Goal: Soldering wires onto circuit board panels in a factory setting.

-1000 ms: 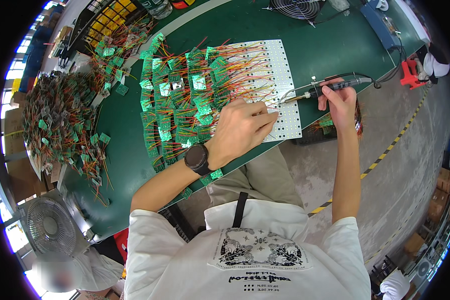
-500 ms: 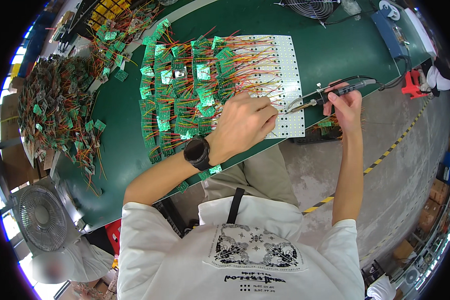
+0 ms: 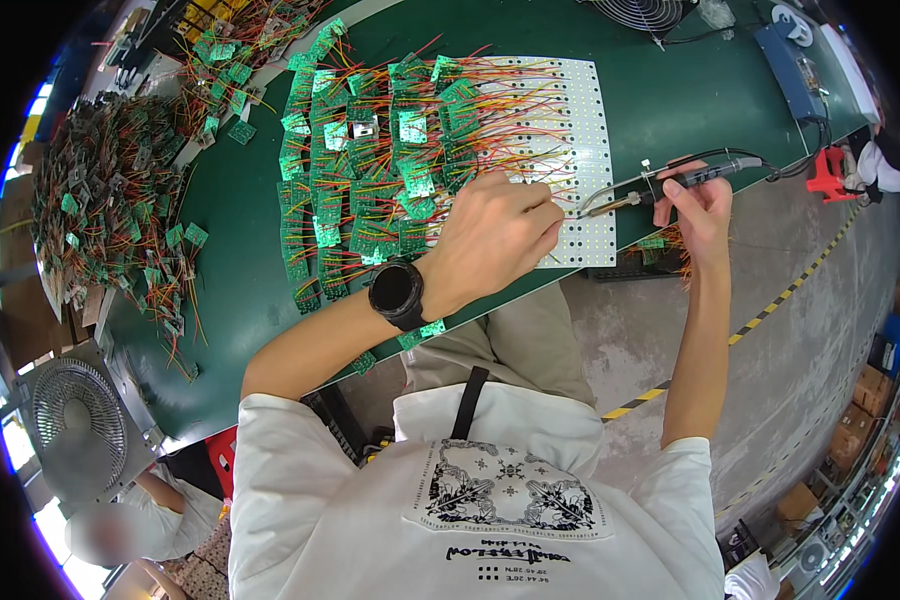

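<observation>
My right hand [image 3: 695, 212] grips a soldering iron [image 3: 708, 173] with a thin feed tube along it. Its tip points left, down at the lower right part of a white perforated panel [image 3: 592, 120]. Over that panel rests my left hand [image 3: 500, 232], fingers curled and pinched close to the iron's tip; what they hold is hidden. Rows of small green circuit boards [image 3: 412, 127] lie to the left of and above my left hand. Their red and yellow wires [image 3: 520, 105] run rightward across the panel.
A large heap of wired boards [image 3: 110, 200] covers the table's left end. A blue soldering station [image 3: 785, 70] stands at the far right, with a red holder [image 3: 830, 175] by the table edge. A standing fan [image 3: 78, 425] and another person [image 3: 175, 515] are at lower left.
The whole view has shifted slightly. Both hands keep nearly the same place over the panel, the iron's tip still close to my left fingers. The other person at lower left has moved, with an arm now showing.
</observation>
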A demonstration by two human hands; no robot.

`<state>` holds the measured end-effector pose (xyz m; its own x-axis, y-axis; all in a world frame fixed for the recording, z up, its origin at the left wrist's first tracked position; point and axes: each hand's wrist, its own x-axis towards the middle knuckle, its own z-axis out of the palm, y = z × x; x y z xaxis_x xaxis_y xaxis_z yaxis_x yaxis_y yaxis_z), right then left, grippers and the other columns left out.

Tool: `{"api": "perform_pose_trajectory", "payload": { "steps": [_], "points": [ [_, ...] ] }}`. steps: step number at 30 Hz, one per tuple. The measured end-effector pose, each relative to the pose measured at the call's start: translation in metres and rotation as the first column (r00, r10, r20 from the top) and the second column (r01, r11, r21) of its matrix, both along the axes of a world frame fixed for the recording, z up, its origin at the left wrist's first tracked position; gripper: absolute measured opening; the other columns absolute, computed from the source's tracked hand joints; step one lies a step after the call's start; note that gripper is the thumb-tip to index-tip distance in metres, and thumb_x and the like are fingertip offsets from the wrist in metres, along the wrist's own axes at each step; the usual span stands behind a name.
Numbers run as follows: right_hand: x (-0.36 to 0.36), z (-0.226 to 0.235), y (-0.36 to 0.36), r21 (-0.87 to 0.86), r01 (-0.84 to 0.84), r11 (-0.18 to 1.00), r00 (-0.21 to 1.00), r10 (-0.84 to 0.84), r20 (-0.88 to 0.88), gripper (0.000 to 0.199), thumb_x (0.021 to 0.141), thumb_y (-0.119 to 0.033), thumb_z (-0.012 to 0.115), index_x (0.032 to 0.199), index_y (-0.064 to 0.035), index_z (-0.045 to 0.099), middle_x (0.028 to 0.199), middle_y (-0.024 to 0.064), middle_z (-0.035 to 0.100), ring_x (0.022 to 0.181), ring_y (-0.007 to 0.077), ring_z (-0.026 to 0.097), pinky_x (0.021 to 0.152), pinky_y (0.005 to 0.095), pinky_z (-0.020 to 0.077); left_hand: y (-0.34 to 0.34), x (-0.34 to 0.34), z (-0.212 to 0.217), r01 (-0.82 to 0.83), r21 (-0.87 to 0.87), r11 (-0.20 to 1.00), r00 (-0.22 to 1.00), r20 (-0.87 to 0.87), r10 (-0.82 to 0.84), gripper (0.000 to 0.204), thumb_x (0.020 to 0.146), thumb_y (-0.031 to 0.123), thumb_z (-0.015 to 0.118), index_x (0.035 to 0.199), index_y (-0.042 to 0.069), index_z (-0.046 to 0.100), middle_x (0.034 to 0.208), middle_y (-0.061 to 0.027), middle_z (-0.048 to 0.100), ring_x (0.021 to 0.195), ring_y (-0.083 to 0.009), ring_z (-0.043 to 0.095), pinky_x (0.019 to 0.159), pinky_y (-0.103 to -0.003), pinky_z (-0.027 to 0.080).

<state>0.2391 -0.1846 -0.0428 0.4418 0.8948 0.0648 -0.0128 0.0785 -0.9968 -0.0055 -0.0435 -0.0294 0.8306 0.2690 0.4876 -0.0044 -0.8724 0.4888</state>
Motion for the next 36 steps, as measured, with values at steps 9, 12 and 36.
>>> {"api": "perform_pose_trajectory", "payload": {
  "steps": [9, 12, 36],
  "points": [
    [0.000, -0.001, 0.001, 0.102, 0.044, 0.994, 0.995, -0.034, -0.097, 0.020, 0.085, -0.005, 0.062, 0.100, 0.0077, 0.057, 0.070, 0.0113, 0.061, 0.050, 0.0167, 0.058, 0.045, 0.0251, 0.0441, 0.000, -0.001, -0.002, -0.003, 0.008, 1.000, 1.000, 0.019, 0.003, 0.007, 0.072, 0.010, 0.069, 0.076, 0.005, 0.068, 0.070, -0.0047, 0.061, 0.060, -0.0242, 0.055, 0.059, -0.035, 0.044],
    [0.000, 0.000, 0.001, 0.109, 0.057, 0.992, 0.994, -0.046, -0.100, 0.021, 0.085, -0.005, 0.060, 0.101, 0.0079, 0.057, 0.070, 0.0104, 0.060, 0.049, 0.0165, 0.058, 0.045, 0.0249, 0.0430, -0.001, 0.000, -0.002, -0.003, 0.009, 1.000, 1.000, 0.011, 0.003, 0.007, 0.072, 0.011, 0.068, 0.076, 0.005, 0.068, 0.070, -0.0049, 0.061, 0.061, -0.0244, 0.055, 0.060, -0.036, 0.044],
    [-0.015, 0.008, 0.011, 0.121, 0.313, 0.942, 0.930, -0.278, -0.239, 0.016, 0.087, -0.011, 0.063, 0.096, 0.0027, 0.061, 0.064, 0.0078, 0.058, 0.046, 0.0134, 0.051, 0.043, 0.0232, 0.0364, 0.039, -0.162, 0.077, -0.535, 0.072, 0.842, 0.835, -0.108, 0.540, 0.019, 0.079, 0.016, 0.067, 0.095, 0.006, 0.065, 0.077, -0.0063, 0.062, 0.066, -0.0234, 0.061, 0.060, -0.035, 0.049]
  ]
}}
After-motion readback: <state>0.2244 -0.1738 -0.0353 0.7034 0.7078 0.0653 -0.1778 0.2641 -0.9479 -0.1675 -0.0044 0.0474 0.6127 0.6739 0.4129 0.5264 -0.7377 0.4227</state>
